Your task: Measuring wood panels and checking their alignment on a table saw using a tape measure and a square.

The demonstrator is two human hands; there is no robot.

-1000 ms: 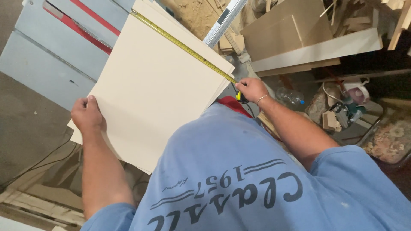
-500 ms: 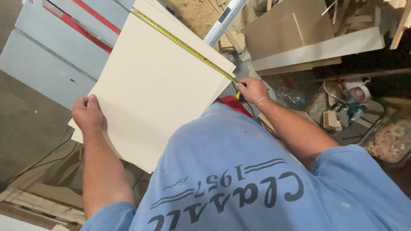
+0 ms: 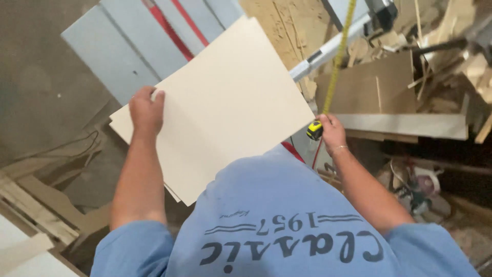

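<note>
1. At the bottom of the frame a blue printed shirt [image 3: 287, 231] fills the foreground; both forearms reach up from it toward the work.
2. The left hand [image 3: 146, 110], left of centre, is closed over the near left edge of the cream panel [image 3: 225, 102], fingers curled on top. A firm, steady press here is judged best, so that the sheet is kept from sliding.
3. The panel is seen in the middle of the frame, lying tilted on the grey saw table [image 3: 128, 46], with 1 more sheet edge showing beneath its lower corner.
4. The right hand [image 3: 330, 133], right of centre, is wrapped around the yellow tape-measure case [image 3: 314, 130], just off the panel's right corner.
5. The yellow tape blade [image 3: 339, 56] is run from the case to the top edge, beside the panel and not across it. For a true reading it should be kept taut and parallel to an edge.
6. Offcuts and boards [image 3: 400, 102] are piled at the upper right.
</note>
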